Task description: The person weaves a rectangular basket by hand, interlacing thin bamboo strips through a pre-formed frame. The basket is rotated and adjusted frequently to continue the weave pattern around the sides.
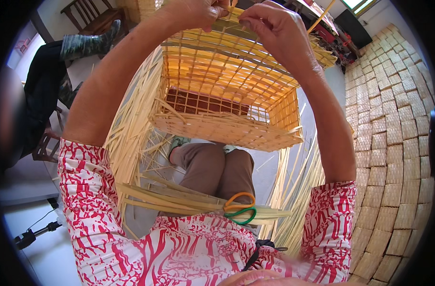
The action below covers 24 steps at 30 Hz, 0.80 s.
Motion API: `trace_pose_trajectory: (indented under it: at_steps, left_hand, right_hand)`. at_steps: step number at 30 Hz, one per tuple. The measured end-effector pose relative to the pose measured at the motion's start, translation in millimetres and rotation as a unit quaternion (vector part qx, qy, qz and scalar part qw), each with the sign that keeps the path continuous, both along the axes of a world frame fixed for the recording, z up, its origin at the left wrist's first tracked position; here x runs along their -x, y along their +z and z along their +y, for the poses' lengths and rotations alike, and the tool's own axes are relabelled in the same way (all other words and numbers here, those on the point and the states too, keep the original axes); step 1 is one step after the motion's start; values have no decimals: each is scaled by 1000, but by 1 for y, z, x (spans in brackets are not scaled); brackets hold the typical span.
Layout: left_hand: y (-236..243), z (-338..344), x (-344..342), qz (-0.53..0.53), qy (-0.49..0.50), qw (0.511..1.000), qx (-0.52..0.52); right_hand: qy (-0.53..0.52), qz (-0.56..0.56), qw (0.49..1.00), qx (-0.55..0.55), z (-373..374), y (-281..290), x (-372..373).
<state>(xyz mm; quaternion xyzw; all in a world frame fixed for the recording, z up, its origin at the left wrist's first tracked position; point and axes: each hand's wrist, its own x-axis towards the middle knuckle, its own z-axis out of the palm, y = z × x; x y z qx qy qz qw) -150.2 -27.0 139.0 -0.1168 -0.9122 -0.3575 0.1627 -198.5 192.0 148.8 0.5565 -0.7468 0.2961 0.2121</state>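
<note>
A woven bamboo basket (227,131) is tilted in front of me above my knees, its open weave and inside in view. Both hands are raised at its far upper edge. My left hand (191,14) has its fingers closed in a pinch on a bamboo strip at that edge. Close by on the right, my right hand (277,31) pinches with thumb and forefinger at the same edge; a strip seems to be between the fingertips. Across my lap lie flat bamboo strips (174,198), with scissors (232,208) with orange and green handles on top.
Long loose strips (127,124) cover the floor to the left, and more strips (308,176) lie to the right. Stacks of woven pieces (389,143) line the right side. At the left sits another person in camouflage boots (91,45), near a wooden chair (89,16).
</note>
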Motion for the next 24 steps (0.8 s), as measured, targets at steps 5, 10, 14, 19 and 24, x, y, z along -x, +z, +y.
trace_pose_trajectory:
  at_steps: [5,10,14,19,24]
  left_hand:
    - [0,-3,9,-16,-29,999,-42]
    - [-3,-1,5,-20,-9,999,-44]
    - [0,2,4,-17,-11,999,-50]
    - [1,5,-1,-23,-15,998,-55]
    - [1,5,-1,-29,-26,997,-70]
  right_hand:
    - [-9,116,993,-20,4,-19,13]
    - [36,115,991,-54,8,-16,12]
    - [16,109,993,-51,6,-15,15]
    - [-26,54,997,-49,4,-13,9]
    - [-74,172,982,25,-12,-11,-7]
